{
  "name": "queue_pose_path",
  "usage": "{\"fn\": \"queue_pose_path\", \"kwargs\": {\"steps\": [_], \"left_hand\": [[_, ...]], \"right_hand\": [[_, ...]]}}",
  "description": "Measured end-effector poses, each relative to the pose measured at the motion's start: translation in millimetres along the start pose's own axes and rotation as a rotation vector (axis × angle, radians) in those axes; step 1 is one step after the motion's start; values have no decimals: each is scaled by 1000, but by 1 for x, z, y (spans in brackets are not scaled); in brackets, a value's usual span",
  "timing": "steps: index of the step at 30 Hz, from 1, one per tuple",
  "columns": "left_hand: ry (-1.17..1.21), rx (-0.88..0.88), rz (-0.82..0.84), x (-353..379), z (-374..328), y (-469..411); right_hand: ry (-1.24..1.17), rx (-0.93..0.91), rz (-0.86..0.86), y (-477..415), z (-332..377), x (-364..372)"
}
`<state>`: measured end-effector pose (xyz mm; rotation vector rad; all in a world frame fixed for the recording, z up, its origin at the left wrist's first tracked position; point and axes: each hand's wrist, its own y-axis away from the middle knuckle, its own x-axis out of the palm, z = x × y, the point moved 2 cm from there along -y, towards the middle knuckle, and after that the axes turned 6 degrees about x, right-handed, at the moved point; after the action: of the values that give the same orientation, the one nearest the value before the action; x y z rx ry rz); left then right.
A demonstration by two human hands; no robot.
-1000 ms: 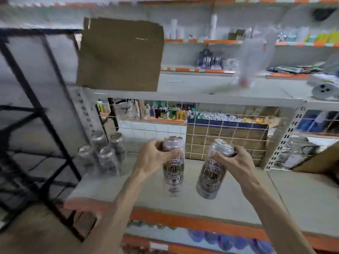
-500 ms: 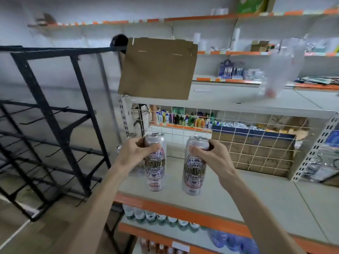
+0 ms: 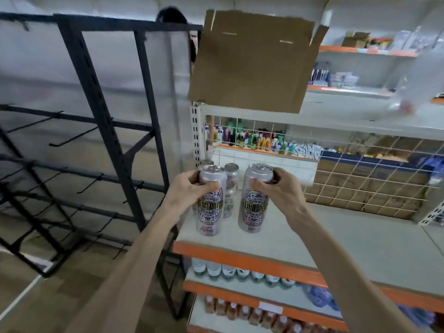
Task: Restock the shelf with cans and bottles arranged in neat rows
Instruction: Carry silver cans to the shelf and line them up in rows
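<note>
Now lower — each hand [image 3: 189, 188] [image 3: 276, 188] grips its can [image 3: 210, 205] [image 3: 254, 203], nearly on the shelf [image 3: 336, 239].

View: single head-worn wide-angle camera
Facing: forward and down, toward the shelf [image 3: 312, 239]
Nearness: close, at arm's reach

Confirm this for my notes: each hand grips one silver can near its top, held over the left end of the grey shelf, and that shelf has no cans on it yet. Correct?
Not quite. The head view shows cans already on the shelf: a few stand at its back left corner, behind the held ones. The rest holds: the left hand grips one silver can near its top, the right hand the other, over the shelf's left end.
</note>
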<state>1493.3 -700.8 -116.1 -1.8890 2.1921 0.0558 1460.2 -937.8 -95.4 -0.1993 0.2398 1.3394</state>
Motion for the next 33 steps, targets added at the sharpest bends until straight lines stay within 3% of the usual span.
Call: {"fn": "queue_pose_path", "kwargs": {"steps": [7, 16, 33], "left_hand": [[4, 31, 37, -29, 47, -17], [42, -57, 46, -29, 105, -24], [112, -35, 53, -30, 156, -31]], "right_hand": [[-13, 6, -49, -13, -23, 45], [-109, 98, -60, -28, -77, 80], [-147, 126, -11, -34, -133, 123]]}}
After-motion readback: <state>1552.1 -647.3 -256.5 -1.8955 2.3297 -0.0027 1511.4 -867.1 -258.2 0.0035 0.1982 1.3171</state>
